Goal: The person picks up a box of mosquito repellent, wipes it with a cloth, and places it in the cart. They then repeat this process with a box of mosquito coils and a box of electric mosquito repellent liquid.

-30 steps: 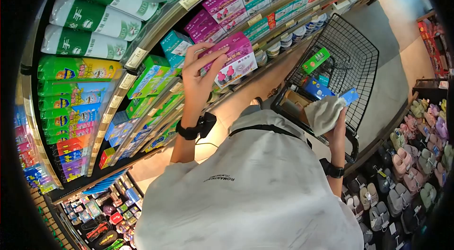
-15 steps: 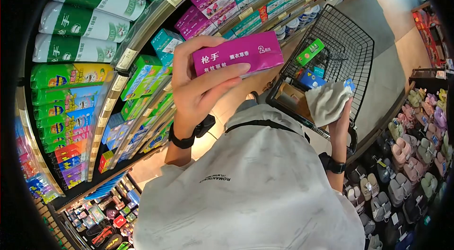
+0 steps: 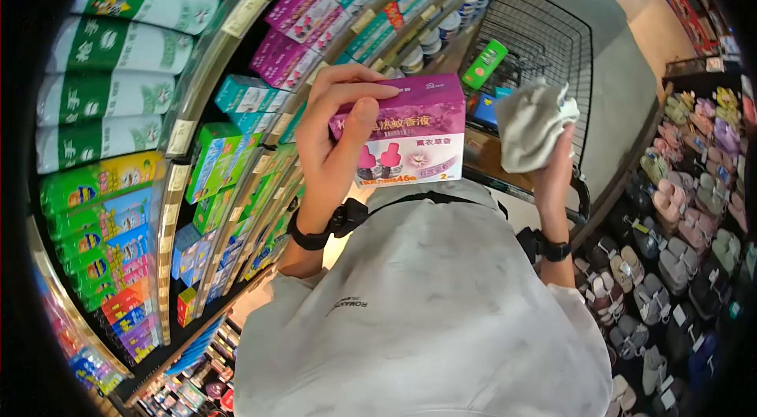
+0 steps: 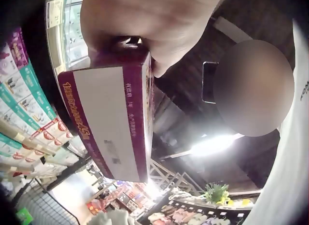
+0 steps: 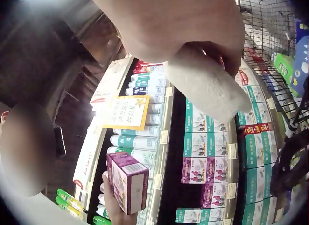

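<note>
My left hand (image 3: 327, 133) grips a purple-and-white box of mosquito repellent liquid (image 3: 418, 133) by its left end, thumb on the front and fingers over the top. The printed front, with pink bottles, faces up toward the head view. In the left wrist view a white side panel of the box (image 4: 106, 118) shows. My right hand (image 3: 557, 169) holds a bunched pale grey cloth (image 3: 530, 129) over the near end of the shopping cart (image 3: 585, 62). In the right wrist view the soft cloth (image 5: 207, 85) hangs from the fingers, partly hidden by the hand.
A green box (image 3: 484, 64), a blue pack (image 3: 483, 109) and a brown carton (image 3: 490, 150) lie in the cart. Shelves on the left carry purple boxes (image 3: 303, 7), teal boxes (image 3: 246, 95) and green-and-white cans (image 3: 118, 94). Racks of slippers (image 3: 674, 196) line the right.
My left hand has brought the box away from the shelf toward the body, turning it from its front to its purple top and back to its front. The right hand keeps the cloth, now slightly further left.
</note>
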A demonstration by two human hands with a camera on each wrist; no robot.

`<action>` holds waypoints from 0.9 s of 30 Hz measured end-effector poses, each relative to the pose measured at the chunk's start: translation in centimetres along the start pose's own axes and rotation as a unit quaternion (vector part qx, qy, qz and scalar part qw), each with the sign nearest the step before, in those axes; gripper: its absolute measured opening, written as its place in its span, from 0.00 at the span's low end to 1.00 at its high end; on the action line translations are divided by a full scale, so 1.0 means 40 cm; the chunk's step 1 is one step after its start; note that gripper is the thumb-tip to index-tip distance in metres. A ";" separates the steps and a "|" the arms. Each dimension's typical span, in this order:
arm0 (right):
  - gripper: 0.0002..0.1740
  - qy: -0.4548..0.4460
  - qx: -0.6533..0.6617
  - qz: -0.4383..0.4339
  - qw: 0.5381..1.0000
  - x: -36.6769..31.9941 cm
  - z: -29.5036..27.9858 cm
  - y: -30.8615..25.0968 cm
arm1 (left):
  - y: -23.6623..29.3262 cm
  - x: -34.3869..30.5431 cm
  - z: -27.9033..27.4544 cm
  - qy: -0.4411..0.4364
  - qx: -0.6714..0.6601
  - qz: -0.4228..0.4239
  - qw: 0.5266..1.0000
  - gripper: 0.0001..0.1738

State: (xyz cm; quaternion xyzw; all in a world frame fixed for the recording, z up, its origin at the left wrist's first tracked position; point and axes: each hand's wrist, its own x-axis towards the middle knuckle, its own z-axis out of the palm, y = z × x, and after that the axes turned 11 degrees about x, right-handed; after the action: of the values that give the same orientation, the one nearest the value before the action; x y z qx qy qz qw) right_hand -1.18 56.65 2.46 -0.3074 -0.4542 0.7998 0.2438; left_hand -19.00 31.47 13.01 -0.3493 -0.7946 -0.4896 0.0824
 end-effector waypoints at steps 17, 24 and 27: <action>0.19 -0.308 -0.210 -0.268 0.889 -0.034 0.098 -0.044 | 0.022 -0.024 0.130 -0.200 -0.103 -0.103 0.969 0.11; 0.18 -0.255 -0.183 -0.298 0.901 -0.019 0.051 -0.064 | 0.026 -0.015 0.120 -0.184 -0.084 -0.071 0.977 0.10; 0.19 -0.093 -0.065 -0.166 0.980 -0.053 0.043 -0.050 | 0.019 -0.009 0.108 -0.162 -0.087 -0.047 0.982 0.10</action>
State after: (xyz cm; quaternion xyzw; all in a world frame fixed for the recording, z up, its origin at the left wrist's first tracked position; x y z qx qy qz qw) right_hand -0.72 55.18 5.48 -0.1674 -0.5706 0.7420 0.3096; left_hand -17.34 35.12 11.20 -0.3925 -0.7672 -0.4971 -0.1014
